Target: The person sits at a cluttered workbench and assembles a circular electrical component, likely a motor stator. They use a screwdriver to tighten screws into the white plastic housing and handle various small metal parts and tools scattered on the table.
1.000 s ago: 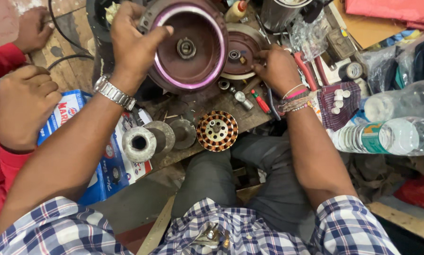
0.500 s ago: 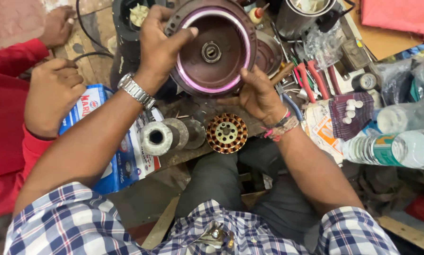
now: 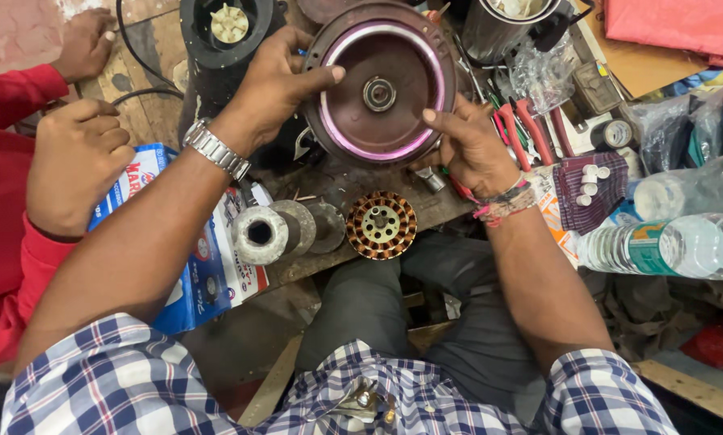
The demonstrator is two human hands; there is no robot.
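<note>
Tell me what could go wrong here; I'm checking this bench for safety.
1. The motor cover is held only at its rim by the left hand and right hand; it could slip onto the copper stator below.
2. The stator sits near the bench edge, above the lap, so a knock might tip it off.

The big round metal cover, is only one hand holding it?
No, the left hand grips the round metal cover on one side and the right hand holds the other side.
</note>
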